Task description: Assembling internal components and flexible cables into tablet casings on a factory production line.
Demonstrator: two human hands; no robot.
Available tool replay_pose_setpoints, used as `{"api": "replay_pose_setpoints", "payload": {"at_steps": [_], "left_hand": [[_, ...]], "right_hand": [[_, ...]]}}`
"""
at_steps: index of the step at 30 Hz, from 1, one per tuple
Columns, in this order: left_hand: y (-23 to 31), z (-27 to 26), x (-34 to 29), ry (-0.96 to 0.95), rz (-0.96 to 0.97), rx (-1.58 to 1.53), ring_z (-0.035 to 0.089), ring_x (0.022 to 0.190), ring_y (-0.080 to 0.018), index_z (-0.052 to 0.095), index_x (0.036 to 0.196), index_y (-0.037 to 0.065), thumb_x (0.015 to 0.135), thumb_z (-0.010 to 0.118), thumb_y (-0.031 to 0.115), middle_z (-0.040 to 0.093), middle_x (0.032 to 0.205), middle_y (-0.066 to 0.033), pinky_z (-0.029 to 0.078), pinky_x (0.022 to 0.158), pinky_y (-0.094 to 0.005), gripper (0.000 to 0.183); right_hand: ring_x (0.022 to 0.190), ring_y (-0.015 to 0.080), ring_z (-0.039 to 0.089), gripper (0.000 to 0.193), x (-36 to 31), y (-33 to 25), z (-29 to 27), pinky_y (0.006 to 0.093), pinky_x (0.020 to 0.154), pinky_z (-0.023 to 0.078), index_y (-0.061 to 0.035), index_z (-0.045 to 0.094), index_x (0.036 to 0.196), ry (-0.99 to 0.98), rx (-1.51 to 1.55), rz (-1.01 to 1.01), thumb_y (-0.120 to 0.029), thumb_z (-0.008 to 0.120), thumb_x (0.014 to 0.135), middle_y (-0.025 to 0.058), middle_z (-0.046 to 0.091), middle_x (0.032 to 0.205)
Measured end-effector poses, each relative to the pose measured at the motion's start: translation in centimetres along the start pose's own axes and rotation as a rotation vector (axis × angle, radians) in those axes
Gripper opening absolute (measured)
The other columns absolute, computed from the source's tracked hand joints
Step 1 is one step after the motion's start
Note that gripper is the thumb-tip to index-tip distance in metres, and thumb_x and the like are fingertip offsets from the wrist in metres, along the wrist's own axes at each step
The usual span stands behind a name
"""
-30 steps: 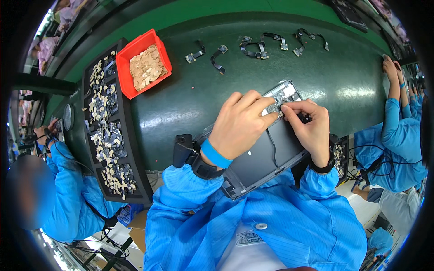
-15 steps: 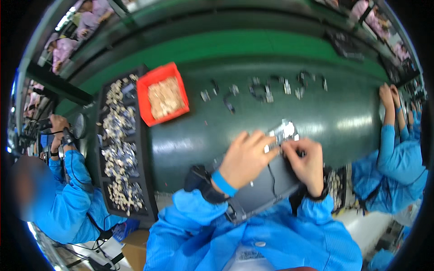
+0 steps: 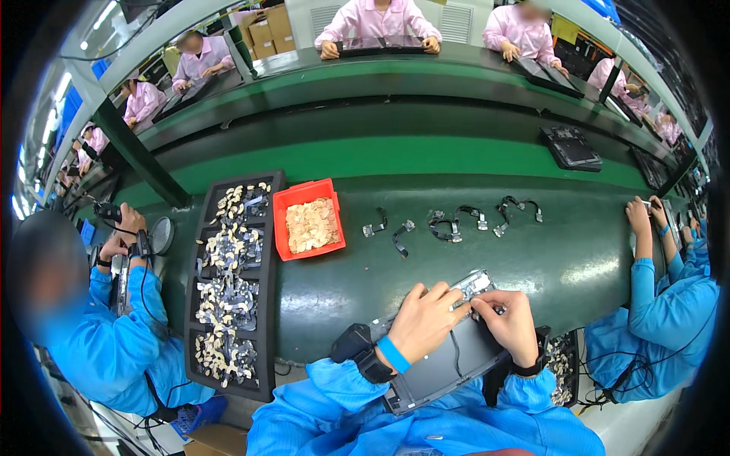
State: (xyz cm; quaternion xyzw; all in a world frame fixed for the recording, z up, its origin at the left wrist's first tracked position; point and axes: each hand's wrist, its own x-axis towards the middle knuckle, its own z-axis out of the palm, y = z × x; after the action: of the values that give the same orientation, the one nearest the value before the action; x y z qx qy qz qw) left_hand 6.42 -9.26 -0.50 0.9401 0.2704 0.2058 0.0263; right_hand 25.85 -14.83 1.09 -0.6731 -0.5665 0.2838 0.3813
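Spanning the near edge of the worktop (image 3: 327, 304), one dark casing (image 3: 430, 374) sits under the spread left hand (image 3: 418, 327); the right hand (image 3: 511, 325) has thumb and finger pressed together, on what I cannot tell. One red bin (image 3: 304, 190) holds tan chips (image 3: 312, 226); one black tray's (image 3: 265, 334) four compartments hold cream pieces (image 3: 209, 311) and dark parts (image 3: 245, 292). At least five ribbon cables (image 3: 455, 236) lie toward the far edge.

A red bin (image 3: 282, 232) of tan pieces (image 3: 312, 226) stands beside a black tray (image 3: 266, 327).

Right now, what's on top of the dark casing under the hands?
On the casing: a thin black cable and light components at its far end. Left hand and right hand cover part; what lies beneath them can't be seen.
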Motion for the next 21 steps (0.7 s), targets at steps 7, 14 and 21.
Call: {"api": "replay_pose_setpoints", "payload": {"at_steps": [7,14,21], "left_hand": [[0.4,0.2,0.0,-0.01,-0.048,-0.004,0.059,0.103,-0.0137,0.076,0.113,0.022,0.083,0.065,0.014,0.065,0.109,0.0067,0.045,0.08,-0.0327,0.033],[1.3,-0.9,1.4,-0.082,-0.055,-0.011,0.061,0.105,-0.0166,0.078,0.11,0.022,0.083,0.064,0.013,0.066,0.11,0.0044,0.046,0.084,-0.0368,0.032],[2.7,-2.0,3.1,0.087,-0.06,-0.404,0.069,0.102,-0.0274,0.076,0.107,0.01,0.086,0.077,0.02,0.074,0.11,-0.0079,0.048,0.094,-0.0428,0.023]], "right_hand": [[0.062,0.0141,0.07,0.019,-0.2,-1.6,-1.6,0.0286,0.058,0.052,0.0017,0.07,0.103,0.045,0.031,0.138,-0.014,0.073,0.093,0.0131,0.077,0.075],[0.056,0.0088,0.063,0.019,-1.3,0.3,-4.3,0.0265,0.051,0.046,0.0011,0.069,0.102,0.019,0.007,0.118,-0.014,0.075,0.092,0.0083,0.072,0.064],[0.068,0.0059,0.065,0.022,-1.2,1.3,-3.8,0.025,0.056,0.048,0.0021,0.066,0.112,-0.092,0.33,0.125,-0.01,0.072,0.095,0.0069,0.075,0.076]]}}
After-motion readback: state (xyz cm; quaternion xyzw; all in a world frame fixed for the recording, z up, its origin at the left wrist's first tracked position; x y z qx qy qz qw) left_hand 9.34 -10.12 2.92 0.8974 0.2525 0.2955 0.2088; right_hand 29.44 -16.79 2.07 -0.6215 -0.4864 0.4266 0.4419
